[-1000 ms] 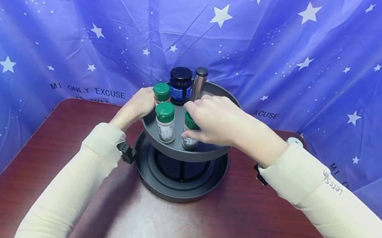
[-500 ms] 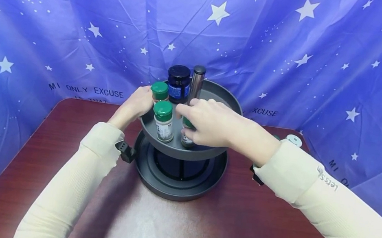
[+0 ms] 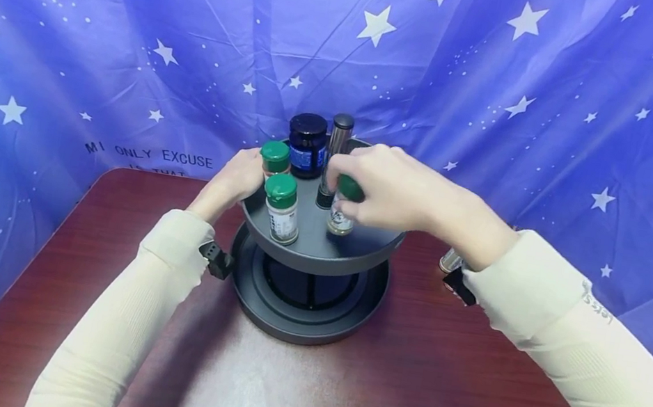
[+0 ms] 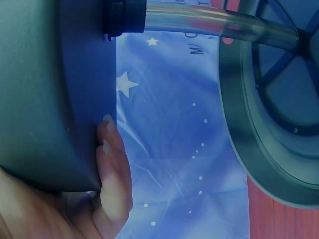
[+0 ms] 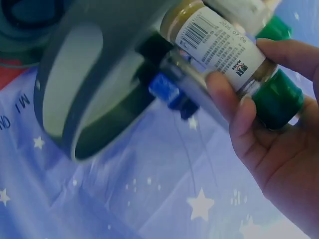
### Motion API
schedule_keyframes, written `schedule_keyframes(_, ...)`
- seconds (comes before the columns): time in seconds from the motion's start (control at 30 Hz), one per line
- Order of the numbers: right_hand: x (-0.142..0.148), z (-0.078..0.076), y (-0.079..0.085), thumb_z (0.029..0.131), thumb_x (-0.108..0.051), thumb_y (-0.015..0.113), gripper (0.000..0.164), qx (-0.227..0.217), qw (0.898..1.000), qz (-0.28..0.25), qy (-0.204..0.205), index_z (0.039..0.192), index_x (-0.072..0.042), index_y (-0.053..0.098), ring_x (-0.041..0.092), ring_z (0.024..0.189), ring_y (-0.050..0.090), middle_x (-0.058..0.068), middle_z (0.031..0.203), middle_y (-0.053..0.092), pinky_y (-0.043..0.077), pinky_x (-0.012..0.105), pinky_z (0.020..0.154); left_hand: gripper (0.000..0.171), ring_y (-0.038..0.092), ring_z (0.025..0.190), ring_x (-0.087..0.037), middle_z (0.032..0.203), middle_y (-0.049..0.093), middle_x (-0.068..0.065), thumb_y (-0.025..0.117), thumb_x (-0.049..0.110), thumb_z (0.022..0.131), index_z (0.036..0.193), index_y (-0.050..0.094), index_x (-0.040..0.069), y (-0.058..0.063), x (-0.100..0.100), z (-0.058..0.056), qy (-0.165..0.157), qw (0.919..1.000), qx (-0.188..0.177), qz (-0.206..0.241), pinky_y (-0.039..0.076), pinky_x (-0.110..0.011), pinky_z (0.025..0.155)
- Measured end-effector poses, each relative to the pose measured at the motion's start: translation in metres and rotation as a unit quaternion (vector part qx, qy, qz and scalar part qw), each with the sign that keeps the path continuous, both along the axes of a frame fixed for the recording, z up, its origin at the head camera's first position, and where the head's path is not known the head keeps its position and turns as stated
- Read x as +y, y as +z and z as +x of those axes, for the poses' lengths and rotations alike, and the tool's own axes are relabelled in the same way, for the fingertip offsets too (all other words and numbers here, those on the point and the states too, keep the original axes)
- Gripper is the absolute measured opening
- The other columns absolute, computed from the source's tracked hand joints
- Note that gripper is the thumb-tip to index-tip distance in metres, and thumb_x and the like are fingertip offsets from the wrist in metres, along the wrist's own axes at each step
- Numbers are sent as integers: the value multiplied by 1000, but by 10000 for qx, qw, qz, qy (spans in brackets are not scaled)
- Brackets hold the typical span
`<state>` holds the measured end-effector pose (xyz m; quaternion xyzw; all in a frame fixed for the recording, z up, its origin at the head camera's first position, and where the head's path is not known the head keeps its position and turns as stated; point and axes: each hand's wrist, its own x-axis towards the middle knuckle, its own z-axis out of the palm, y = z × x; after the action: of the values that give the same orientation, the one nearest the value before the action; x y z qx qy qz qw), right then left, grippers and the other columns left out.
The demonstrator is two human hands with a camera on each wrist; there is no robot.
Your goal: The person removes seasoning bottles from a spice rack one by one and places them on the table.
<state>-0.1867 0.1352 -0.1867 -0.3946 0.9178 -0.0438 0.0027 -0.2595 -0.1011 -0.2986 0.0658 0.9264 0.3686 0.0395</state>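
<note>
My left hand (image 3: 235,179) grips the rim of the dark grey upper tray (image 3: 310,235) of a two-tier stand at its left side. In the left wrist view, its fingers (image 4: 113,186) curl under that tray. My right hand (image 3: 401,188) holds a green-capped spice jar (image 5: 219,47) by its upper part, over the right part of the tray. Two more green-capped spice jars, one in front (image 3: 282,219) and one behind (image 3: 276,156), stand at the tray's left. Further back are a dark jar with a blue label (image 3: 307,148) and a slim metallic cylinder with a black top (image 3: 341,134).
Below is the wider-set lower tray (image 3: 301,332), resting on the reddish-brown wooden table (image 3: 386,395). A small container (image 3: 451,259) on the table is mostly hidden behind my right wrist. A blue star-patterned curtain (image 3: 214,25) hangs around the back and sides.
My right hand has moved right and back with the spice jar, away from the tray's front, uncovering the foot of the metallic cylinder. My left hand keeps its hold on the rim.
</note>
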Motion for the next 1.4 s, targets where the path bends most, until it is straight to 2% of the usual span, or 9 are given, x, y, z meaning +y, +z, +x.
schedule_keyframes(0.2,23,-4,10,88,-19,68,12,95,9994,-248,-210,100,-17,66,17,79,54,0,87,63,44,36,74,49,46,138,-30,146,51,-15,26,33,104,130,56,4,0,1,0,38,10000,14,0,39,-47,113)
schedule_keyframes(0.4,40,-8,18,90,-18,66,11,84,9982,-313,-495,101,-18,66,16,77,56,-1,89,66,42,33,68,51,40,143,-32,151,47,-14,29,38,105,139,51,8,0,2,0,86,9999,-21,101,33,-48,118)
schedule_keyframes(0.8,70,-14,30,91,-17,64,15,107,9944,-404,-970,106,-17,67,16,68,55,2,89,68,43,31,64,50,41,142,-32,149,49,-14,28,36,105,136,53,7,0,1,0,101,9999,-37,126,35,-48,117)
schedule_keyframes(1.0,85,-18,31,89,-13,62,19,115,9936,-321,-1073,107,-15,66,14,62,56,4,92,69,43,30,62,46,46,137,-30,143,53,-14,31,35,103,128,56,6,-2,2,-2,111,9998,-62,141,39,-48,113)
schedule_keyframes(1.17,98,-23,30,87,-11,61,21,-103,9924,-228,-1201,107,-18,67,15,66,56,4,94,67,43,29,63,47,45,139,-31,144,52,-14,30,35,103,130,56,6,-2,2,-2,98,9999,-40,100,38,-48,114)
schedule_keyframes(1.4,110,-29,29,88,-10,61,26,-489,9867,-37,-1550,112,-19,66,17,67,53,4,87,66,41,29,61,49,44,140,-31,146,51,-14,28,36,104,132,56,7,-2,1,-1,109,9997,-77,214,37,-49,114)
